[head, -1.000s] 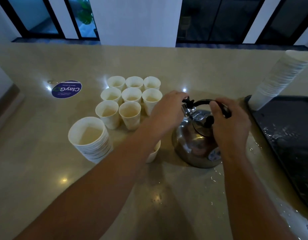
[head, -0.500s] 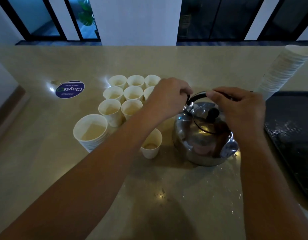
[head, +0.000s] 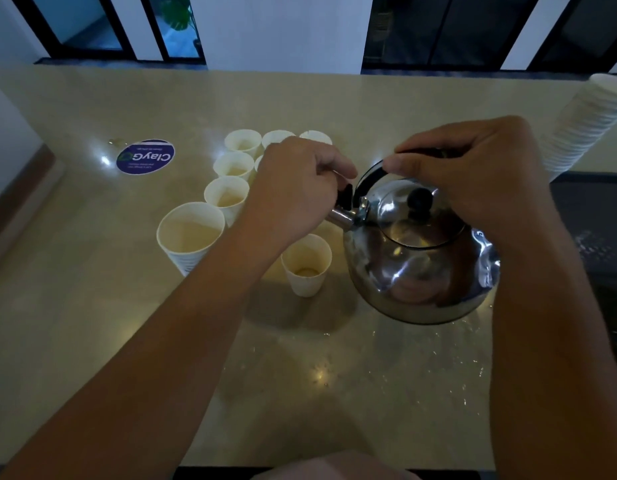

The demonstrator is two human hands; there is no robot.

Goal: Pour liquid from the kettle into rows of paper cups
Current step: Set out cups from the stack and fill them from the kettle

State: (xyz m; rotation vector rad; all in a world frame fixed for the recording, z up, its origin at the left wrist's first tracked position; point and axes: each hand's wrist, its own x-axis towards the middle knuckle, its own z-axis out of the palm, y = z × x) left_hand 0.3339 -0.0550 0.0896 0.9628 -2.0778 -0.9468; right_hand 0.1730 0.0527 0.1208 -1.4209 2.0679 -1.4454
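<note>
Your only legible text: "ClayGo" in white on the round blue sticker on the countertop (upside down to you; smaller line unreadable).

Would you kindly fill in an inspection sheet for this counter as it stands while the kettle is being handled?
Surface: beige counter, wet with droplets near the kettle.
Job's things: steel kettle, lid on, spout above the lone cup, which holds a little liquid; grouped cups behind, partly hidden by the left arm.
Clutter: short cup stack; tall leaning cup stack; round blue sticker; dark wet tray.
Grippers: left hand pinches the black spout cap; right hand grips the kettle handle.
Cables: nothing seen.
Surroundings: white pillars, dark glass panels, a plant outside.
</note>
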